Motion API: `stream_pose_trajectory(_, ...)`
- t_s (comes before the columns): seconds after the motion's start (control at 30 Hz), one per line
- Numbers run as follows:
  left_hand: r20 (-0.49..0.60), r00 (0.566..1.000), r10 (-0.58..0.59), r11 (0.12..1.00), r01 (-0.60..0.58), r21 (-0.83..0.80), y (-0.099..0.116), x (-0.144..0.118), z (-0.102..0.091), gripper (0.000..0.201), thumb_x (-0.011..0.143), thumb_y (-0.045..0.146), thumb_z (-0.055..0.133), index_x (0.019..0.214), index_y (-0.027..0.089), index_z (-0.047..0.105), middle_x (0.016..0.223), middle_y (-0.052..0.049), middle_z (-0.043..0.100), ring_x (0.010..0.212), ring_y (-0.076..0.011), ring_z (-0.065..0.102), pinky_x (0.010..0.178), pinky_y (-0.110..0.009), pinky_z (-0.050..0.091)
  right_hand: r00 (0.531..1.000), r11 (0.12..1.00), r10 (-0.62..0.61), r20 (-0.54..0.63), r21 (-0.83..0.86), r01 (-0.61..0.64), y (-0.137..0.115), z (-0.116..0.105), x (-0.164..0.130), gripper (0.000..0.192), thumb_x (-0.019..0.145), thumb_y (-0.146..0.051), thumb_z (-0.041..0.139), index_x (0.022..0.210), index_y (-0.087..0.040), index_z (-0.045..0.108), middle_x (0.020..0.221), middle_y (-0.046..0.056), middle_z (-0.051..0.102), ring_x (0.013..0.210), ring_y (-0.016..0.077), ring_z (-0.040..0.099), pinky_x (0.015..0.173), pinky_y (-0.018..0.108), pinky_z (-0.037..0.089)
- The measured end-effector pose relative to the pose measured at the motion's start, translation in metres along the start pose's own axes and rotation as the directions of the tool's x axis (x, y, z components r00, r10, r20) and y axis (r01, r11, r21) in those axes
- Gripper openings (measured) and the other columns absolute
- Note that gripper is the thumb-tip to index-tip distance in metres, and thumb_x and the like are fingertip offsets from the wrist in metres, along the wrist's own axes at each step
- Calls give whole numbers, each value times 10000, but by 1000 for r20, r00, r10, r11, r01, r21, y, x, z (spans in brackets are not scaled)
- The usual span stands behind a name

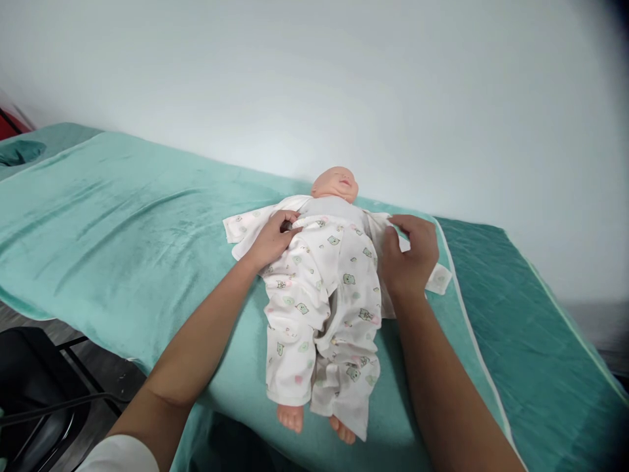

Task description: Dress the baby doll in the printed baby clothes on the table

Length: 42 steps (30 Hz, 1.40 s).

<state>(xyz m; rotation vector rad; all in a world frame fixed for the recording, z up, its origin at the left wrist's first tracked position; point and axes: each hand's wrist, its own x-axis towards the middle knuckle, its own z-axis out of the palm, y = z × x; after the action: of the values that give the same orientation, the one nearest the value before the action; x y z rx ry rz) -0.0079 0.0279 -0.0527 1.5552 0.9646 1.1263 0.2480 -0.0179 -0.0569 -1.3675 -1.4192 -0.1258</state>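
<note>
Fingers (287,216) of the left hand (272,242) bend at the waist of the printed trousers (302,308), the thumb set slightly apart from them; whether cloth is nipped between, I cannot tell. On the right hand (411,259), thumb and index finger curl towards each other with a narrow gap, over the side of the shirt (243,226); any grip on it is likewise unclear. Nearest are a white cuff (120,455) on the left arm and, off to the left, a black chair (37,387). Both feet (289,418) of the doll (336,184) poke from the trouser legs, which are printed with green cartoon animals, pink patches and marks too small to read. The doll lies on its back on the bed (122,177), feet nearest, trousers drawn up over its belly, a pale grey chest showing above. White shirt sleeves spread to either side, one passing beyond the right hand. Its head lies farthest, near the pale wall (295,78). Teal sheeting covers the bed, with a darker green cover (521,314) to the right.
</note>
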Motion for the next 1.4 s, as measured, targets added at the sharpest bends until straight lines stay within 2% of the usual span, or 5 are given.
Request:
stream_pose_trajectory(0.17, 3, 1000, 7, 1000, -7, 14, 1, -1, 0, 73, 861, 248, 603, 909, 201, 576, 1203, -54, 624, 1031, -175, 558, 952, -300, 414, 958, 944, 167, 235, 241, -224, -23, -1, -3, 90, 868, -346, 650, 846, -260, 658, 879, 15, 648, 810, 183, 588, 791, 349, 497)
stream_pose_trajectory(0.4, -3, 1000, -18, 1000, 18, 14, 3, -1, 0, 68, 852, 236, 607, 901, 200, 576, 1202, -47, 627, 1009, -167, 554, 935, -293, 410, 874, 861, 292, 389, 292, -417, -10, 0, 0, 187, 802, -406, 737, 885, -268, 640, 802, -13, 600, 694, 147, 510, 665, 296, 436)
stream_pose_trajectory(0.87, 0, 1000, -2, 1000, 2, 10, 1, -1, 0, 71, 846, 242, 608, 893, 203, 574, 1203, -54, 626, 1004, -171, 556, 936, -310, 418, 821, 801, 308, 481, 335, -496, 4, 4, 2, 267, 784, -451, 766, 804, -253, 588, 712, -28, 498, 632, 137, 417, 551, 276, 316)
stream_pose_trajectory(1.27, 4, 1000, -5, 998, 5, 58, 2, 0, 1, 69, 862, 238, 587, 911, 202, 554, 1222, -52, 617, 1038, -175, 555, 963, -308, 417, 878, 847, 218, 426, 365, -387, 0, 5, 1, 242, 809, -417, 742, 1005, -301, 660, 888, -4, 552, 742, 150, 492, 660, 286, 422)
stream_pose_trajectory(1.4, 4, 1000, -6, 998, 5, 58, 1, 0, 1, 66, 861, 244, 588, 887, 202, 544, 1235, -54, 615, 1031, -174, 557, 953, -311, 424, 869, 866, 197, 453, 336, -371, 2, 5, 1, 256, 832, -419, 717, 1065, -318, 684, 927, 8, 578, 776, 163, 520, 697, 306, 446)
